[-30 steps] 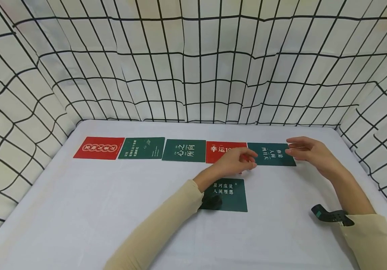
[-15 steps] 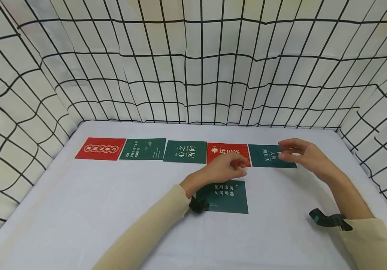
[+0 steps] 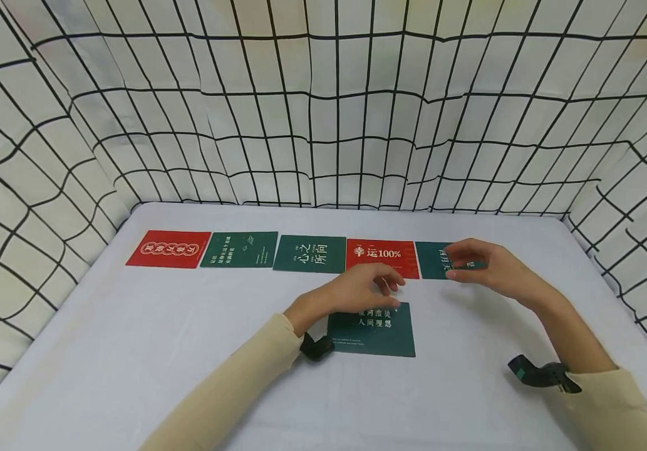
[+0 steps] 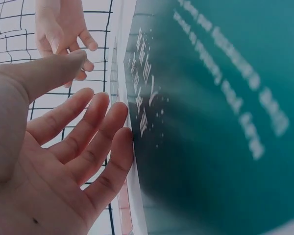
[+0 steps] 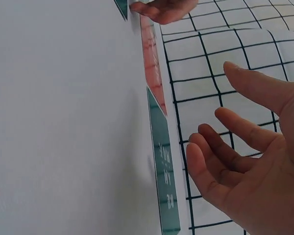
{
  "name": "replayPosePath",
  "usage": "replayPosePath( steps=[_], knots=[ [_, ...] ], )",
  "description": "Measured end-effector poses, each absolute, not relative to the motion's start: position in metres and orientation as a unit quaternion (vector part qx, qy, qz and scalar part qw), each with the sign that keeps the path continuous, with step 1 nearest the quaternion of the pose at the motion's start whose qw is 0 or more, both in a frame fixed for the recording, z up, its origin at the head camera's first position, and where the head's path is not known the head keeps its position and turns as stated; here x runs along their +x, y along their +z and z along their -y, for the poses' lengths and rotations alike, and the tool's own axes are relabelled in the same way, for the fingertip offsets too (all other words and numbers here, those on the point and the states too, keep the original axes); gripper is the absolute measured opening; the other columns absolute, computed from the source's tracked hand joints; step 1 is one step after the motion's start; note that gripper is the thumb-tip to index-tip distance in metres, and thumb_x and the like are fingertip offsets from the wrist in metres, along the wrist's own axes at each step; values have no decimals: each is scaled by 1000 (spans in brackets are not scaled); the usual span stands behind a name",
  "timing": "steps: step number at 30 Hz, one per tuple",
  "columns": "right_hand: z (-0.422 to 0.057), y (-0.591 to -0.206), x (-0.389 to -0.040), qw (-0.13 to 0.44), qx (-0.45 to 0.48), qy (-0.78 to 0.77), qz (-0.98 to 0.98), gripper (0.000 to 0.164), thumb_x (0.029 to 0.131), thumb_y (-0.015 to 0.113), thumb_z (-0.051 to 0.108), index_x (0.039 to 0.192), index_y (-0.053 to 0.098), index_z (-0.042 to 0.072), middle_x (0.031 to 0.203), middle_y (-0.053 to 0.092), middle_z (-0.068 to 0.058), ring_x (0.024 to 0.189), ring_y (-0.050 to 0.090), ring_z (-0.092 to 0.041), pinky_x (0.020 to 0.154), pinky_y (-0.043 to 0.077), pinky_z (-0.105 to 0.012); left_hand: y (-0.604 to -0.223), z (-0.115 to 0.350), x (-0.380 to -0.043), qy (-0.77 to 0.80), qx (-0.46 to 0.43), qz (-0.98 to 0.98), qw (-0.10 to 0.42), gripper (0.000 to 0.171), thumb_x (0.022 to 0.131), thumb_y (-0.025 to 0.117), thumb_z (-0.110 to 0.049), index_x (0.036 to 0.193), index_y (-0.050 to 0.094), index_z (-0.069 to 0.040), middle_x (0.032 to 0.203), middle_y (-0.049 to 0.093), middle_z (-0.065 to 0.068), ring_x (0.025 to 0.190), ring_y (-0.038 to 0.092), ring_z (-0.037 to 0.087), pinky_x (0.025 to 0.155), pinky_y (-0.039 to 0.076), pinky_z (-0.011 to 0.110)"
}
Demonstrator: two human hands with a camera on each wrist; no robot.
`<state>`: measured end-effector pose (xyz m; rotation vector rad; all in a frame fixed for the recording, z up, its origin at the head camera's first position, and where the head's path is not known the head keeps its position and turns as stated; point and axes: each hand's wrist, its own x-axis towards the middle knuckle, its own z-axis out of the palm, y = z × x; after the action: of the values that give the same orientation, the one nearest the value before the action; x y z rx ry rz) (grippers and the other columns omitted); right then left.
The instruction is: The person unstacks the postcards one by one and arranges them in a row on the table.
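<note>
My left hand (image 3: pixel 357 289) hovers over the far edge of a dark green card (image 3: pixel 372 338) with white Chinese writing, its fingers loosely bent and holding nothing. In the left wrist view that green card (image 4: pixel 210 122) fills the right side, close beside the fingertips. My right hand (image 3: pixel 498 270) is above the right-hand green card (image 3: pixel 430 260) of the back row and covers part of it. Thumb and fingers are apart there, with nothing between them, as the right wrist view of the hand (image 5: pixel 250 161) also shows. Between the hands lies a red card (image 3: pixel 382 252) marked 100%.
Leftward the row continues with a green card (image 3: pixel 309 254), another green card (image 3: pixel 238 249) and a red card (image 3: pixel 168 249). All lie flat on a white-covered table (image 3: pixel 160 338). White walls with a black grid (image 3: pixel 323 113) rise at the back and sides.
My left hand has drawn back left and toward me, uncovering the red 100% card. The right hand has shifted left over the right-hand green card. The cards keep their layout.
</note>
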<state>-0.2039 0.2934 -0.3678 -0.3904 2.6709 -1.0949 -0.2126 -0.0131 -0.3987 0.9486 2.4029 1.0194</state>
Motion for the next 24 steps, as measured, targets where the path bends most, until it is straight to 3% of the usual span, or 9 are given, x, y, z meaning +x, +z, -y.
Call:
replayPosePath(
  steps=[9,18,24],
  knots=[
    [-275,-369,-196,121,-187,-356,-908,57,93,79,34,140,60,7,137,64,-16,123,60,-31,91,54,-19,-392,29,-209,354,337,-853,184,49,90,82,-25,135,67,-14,120,71,2,108,68,14,96,57,26],
    [-261,-371,-192,138,-193,-367,-900,56,91,81,32,138,61,8,134,64,-13,123,60,-29,95,62,-37,-389,47,-206,332,336,-859,199,49,88,84,-26,133,68,-15,118,73,1,107,67,13,96,57,27],
    [-253,-373,-187,151,-203,-376,-891,55,89,83,30,137,62,11,131,65,-10,123,60,-27,89,60,-24,-389,54,-203,327,338,-859,206,51,88,84,-25,135,67,-14,120,73,2,109,67,15,100,57,31]
  ],
)
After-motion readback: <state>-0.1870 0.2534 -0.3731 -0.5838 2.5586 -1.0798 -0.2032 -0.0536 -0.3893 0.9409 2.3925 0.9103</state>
